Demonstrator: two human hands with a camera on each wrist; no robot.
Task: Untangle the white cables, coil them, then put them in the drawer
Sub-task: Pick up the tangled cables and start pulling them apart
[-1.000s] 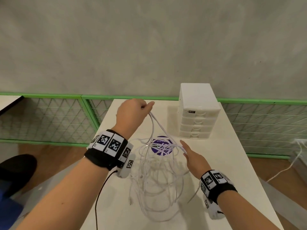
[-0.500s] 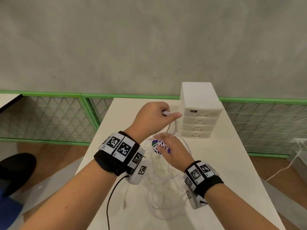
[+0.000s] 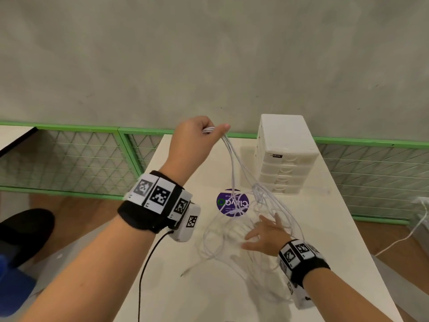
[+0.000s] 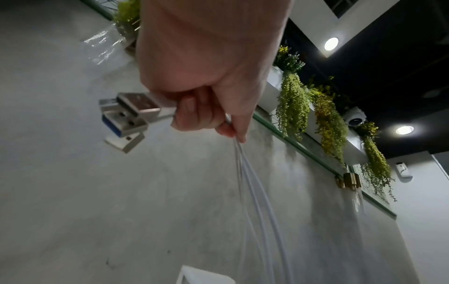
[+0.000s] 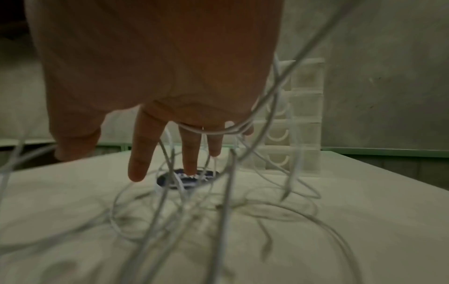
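Above the far half of the table [image 3: 343, 240], the left hand [image 3: 192, 140] is raised, its fingers clenched round a bunch of USB plugs [image 4: 126, 117], so the white cables [image 3: 234, 163] hang from it in a tight fan. They meet in a knot [image 3: 257, 194] just above the purple sticker [image 3: 222, 203], near the front of the drawer unit [image 3: 283, 154] at the far right corner; below that the loops sprawl across the middle of the table.

The right hand [image 3: 264, 235] is spread flat with straight fingers [image 5: 138, 163], grasping nothing; several strands cross over and between them, one draped across the knuckles.

Untangling is probably best done by keeping the plugs high and steady while combing the spread fingers downward from the knot, one strand at a time. Tugging would likely tighten it.
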